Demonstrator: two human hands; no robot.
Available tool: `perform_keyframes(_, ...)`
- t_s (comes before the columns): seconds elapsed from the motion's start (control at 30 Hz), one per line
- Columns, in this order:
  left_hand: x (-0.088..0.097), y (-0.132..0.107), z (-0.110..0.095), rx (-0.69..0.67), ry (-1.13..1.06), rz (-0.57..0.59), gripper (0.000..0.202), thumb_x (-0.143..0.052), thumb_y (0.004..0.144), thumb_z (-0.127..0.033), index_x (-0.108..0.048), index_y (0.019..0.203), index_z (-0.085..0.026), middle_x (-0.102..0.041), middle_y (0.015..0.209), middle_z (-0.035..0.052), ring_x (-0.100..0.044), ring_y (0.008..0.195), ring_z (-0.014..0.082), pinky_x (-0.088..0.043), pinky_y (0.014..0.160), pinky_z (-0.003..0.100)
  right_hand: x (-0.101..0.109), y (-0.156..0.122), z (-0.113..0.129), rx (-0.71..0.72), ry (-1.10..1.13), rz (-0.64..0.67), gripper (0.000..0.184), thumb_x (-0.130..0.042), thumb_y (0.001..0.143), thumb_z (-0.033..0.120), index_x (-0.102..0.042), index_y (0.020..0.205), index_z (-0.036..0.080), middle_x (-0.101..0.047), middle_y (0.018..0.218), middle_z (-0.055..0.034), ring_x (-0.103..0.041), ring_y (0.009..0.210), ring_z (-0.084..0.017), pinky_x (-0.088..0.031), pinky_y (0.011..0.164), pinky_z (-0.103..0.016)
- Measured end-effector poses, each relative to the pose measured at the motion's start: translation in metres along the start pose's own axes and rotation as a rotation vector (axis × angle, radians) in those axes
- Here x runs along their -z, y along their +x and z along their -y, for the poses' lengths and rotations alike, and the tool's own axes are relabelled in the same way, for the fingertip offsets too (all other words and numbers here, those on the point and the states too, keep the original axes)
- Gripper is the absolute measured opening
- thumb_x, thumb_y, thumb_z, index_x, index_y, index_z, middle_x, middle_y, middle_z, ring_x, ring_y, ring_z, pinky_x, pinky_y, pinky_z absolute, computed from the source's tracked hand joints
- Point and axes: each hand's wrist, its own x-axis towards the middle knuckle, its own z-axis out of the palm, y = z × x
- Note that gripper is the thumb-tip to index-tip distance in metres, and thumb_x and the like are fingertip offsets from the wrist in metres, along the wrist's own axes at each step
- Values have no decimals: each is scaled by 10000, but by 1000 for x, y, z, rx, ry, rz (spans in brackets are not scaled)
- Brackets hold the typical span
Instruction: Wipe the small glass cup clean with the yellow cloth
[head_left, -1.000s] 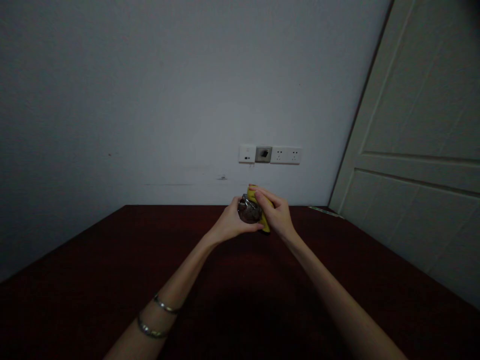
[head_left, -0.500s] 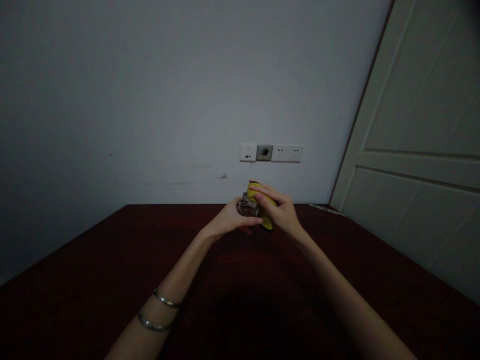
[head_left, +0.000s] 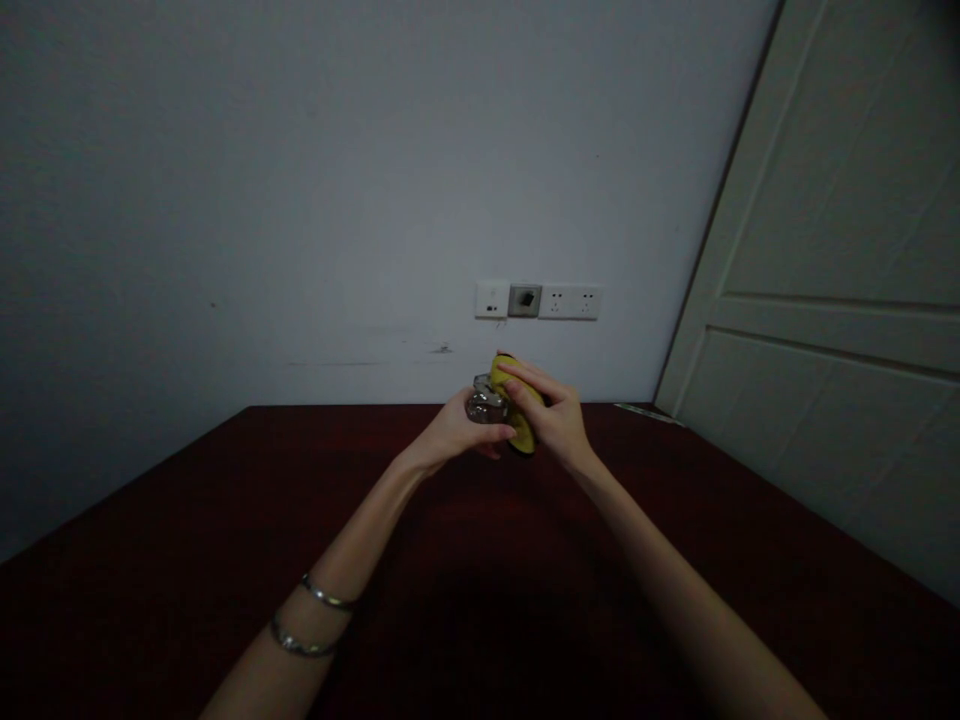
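Note:
My left hand (head_left: 452, 438) is closed round a small clear glass object (head_left: 484, 403), held up above the dark red table (head_left: 187, 520). My right hand (head_left: 556, 425) grips a yellow sponge or cloth (head_left: 516, 404) and presses it against the glass. The two hands meet at mid-frame, close to the far edge of the table. Two metal bangles (head_left: 315, 620) circle my left forearm. Much of the glass is hidden by my fingers.
A white wall stands behind the table, with a row of sockets (head_left: 538, 301) just above my hands. A pale panelled door (head_left: 840, 300) fills the right side. A thin light strip (head_left: 649, 413) lies at the table's far right corner.
Both hands have risen slightly and drifted a little left with the glass and the yellow pad. The glass has turned in my left hand.

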Motion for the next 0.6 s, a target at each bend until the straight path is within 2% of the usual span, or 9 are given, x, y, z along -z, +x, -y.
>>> perform_keyframes(0.07,0,0,0,0,15,3,553,-793,582,-321,-526,1034,-145,-593,875,48,-584,705,131,-528,554,263,0,0,-1,-23,10,-21,197,-626,793,340,-704,973,321,-659,1156,-2,-575,1135,-191,-419,1015,-421)
perform_keyframes(0.13,0,0,0,-1,32,-5,542,-779,599,-322,-531,1049,-149,-596,879,51,-589,716,138,-523,557,267,1,0,0,-15,11,19,195,-630,791,330,-704,971,325,-639,1191,-1,-572,1138,-195,-422,1010,-423)
perform_keyframes(0.27,0,1,-1,15,108,-34,535,-767,606,-304,-541,1066,-151,-613,907,68,-606,755,169,-521,572,293,8,-1,7,81,-52,242,202,-651,777,270,-707,960,334,-580,1274,11,-553,1162,-206,-405,1023,-426)
perform_keyframes(0.33,0,1,-1,27,151,-50,522,-764,610,-291,-543,1061,-148,-616,905,71,-606,763,177,-522,575,301,10,0,10,106,-90,304,205,-646,782,250,-708,961,330,-578,1278,7,-550,1166,-210,-405,1022,-421)
perform_keyframes(0.43,-1,1,-1,1,175,-59,562,-773,604,-296,-521,1087,-158,-614,921,71,-605,785,187,-522,572,303,8,0,10,92,-108,254,218,-638,788,249,-703,981,328,-593,1259,-2,-559,1155,-211,-417,1010,-415)
perform_keyframes(0.6,1,4,5,-6,186,-115,685,-823,533,-294,-466,1100,-155,-608,999,93,-602,844,199,-534,624,337,-3,0,5,0,-107,23,198,-631,791,261,-711,968,300,-656,1163,-20,-584,1120,-197,-427,1006,-413)
